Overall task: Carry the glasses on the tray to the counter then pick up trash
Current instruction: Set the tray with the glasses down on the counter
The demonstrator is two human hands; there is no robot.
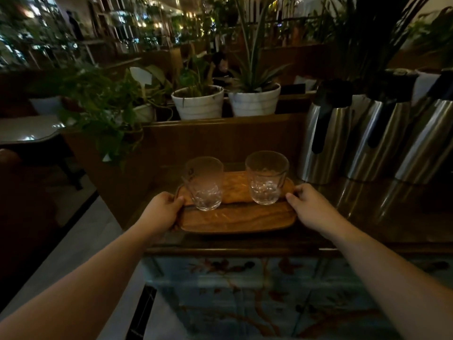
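A wooden tray (235,218) rests on the dark glossy counter (367,217) in front of me. Two clear glass mugs stand upright on it: the left glass (204,184) and the right glass (267,177). My left hand (164,211) grips the tray's left edge, thumb on top. My right hand (310,203) holds the tray's right edge, fingers curled around it. Both arms reach forward from the bottom of the view.
Three steel thermos jugs (328,141) stand on the counter to the right of the tray. White plant pots (198,101) sit on a wooden ledge behind. Leafy plants (98,106) and a pale table (27,133) lie to the left. A painted cabinet front (245,295) is below.
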